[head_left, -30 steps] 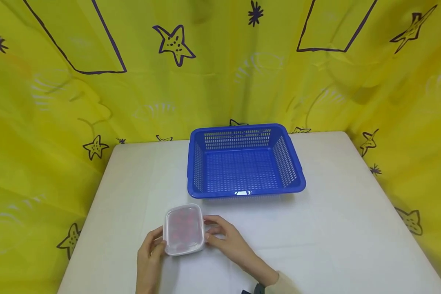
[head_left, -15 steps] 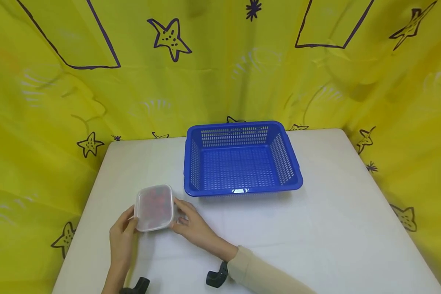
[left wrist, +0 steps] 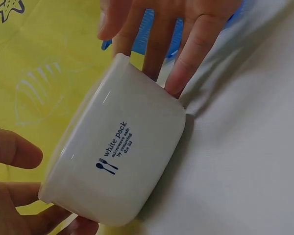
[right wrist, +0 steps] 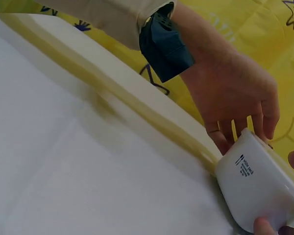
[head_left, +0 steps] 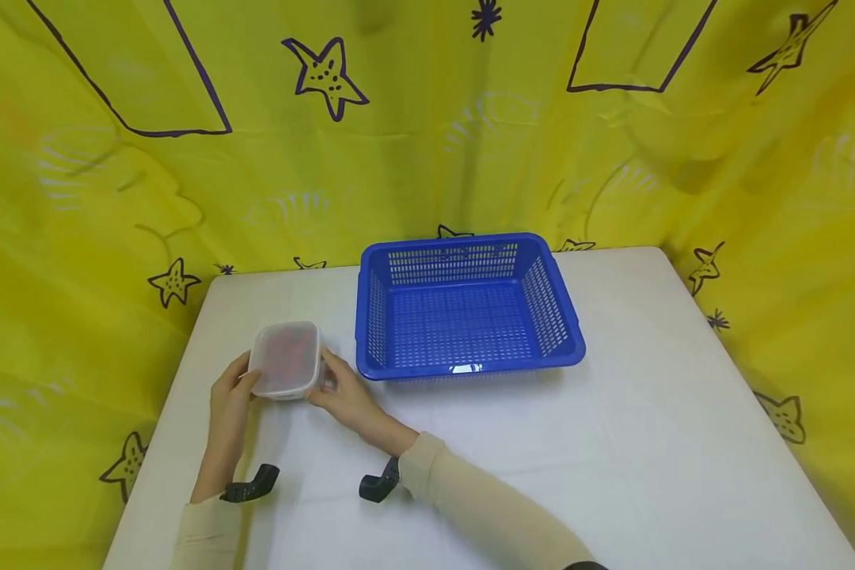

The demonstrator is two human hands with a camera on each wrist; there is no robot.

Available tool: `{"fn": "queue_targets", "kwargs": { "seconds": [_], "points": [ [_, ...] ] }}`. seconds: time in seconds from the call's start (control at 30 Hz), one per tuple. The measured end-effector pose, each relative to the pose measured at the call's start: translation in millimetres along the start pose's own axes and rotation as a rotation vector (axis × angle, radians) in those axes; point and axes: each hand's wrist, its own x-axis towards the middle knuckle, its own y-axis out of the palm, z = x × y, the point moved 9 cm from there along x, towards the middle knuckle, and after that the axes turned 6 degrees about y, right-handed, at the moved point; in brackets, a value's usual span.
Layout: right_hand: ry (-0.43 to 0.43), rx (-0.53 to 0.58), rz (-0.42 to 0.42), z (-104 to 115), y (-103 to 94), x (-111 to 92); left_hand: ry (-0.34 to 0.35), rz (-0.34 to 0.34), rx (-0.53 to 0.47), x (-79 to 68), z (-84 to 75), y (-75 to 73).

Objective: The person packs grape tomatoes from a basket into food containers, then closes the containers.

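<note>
A square white food container (head_left: 286,360) with a frosted lid sits at the left of the table, between my two hands. Something reddish shows dimly through its lid. My left hand (head_left: 228,404) holds its left side, thumb near the rim. On the opposite side, my right hand (head_left: 351,400) grips it with thumb and fingers. Blue lettering reading "white pack" marks the container's wall (left wrist: 122,147) in the left wrist view. From the right wrist view, the container's base (right wrist: 235,205) appears at or very near the tabletop; contact is hard to tell.
A blue plastic basket (head_left: 470,372) with perforated walls stands to the right of the container, at the back of the white table (head_left: 541,459). Yellow patterned curtain (head_left: 413,158) hangs behind and along both sides.
Both hands have carried the container leftward and then farther back over the table, to a place left of the basket. The basket has stayed where it was.
</note>
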Motion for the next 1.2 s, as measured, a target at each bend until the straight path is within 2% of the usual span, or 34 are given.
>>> {"fn": "queue_targets", "kwargs": {
  "seconds": [0.2, 0.3, 0.43, 0.6, 0.73, 0.83, 0.9, 1.0, 1.07, 1.2],
  "points": [
    [0.026, -0.013, -0.052, 0, -7.3, 15, -0.008, 0.019, 0.008, 20.3, 0.7, 7.3],
    [0.039, -0.033, -0.081, -1, -11.0, 20, -0.001, 0.009, 0.008, 26.1, -0.2, 8.2],
    [0.016, -0.034, -0.107, 0, -14.6, 23, 0.016, 0.006, 0.021, 29.8, 0.3, 10.5],
    [0.053, -0.059, -0.095, -10, -17.7, 16, -0.004, 0.003, 0.016, 21.3, 7.9, 13.3],
    [0.086, -0.095, -0.058, -19, -23.1, 0, -0.008, -0.018, -0.008, 6.1, 15.6, 12.2],
    [0.083, -0.129, -0.024, -23, -30.8, -16, 0.014, -0.015, 0.019, -8.2, 18.7, 9.6],
    [0.048, -0.158, 0.004, -23, -38.0, -30, 0.044, 0.002, 0.092, -17.6, 19.3, 7.1],
    [-0.021, -0.216, 0.051, -19, -52.7, -54, 0.12, 0.038, 0.255, -30.2, 14.9, 3.5],
    [-0.047, -0.254, 0.077, -15, -65.6, -73, 0.198, 0.054, 0.388, -37.3, 8.7, 0.8],
    [-0.041, -0.342, 0.103, -14, -95.1, -111, 0.366, 0.065, 0.609, -47.8, -8.5, -4.7]
  ]
}}
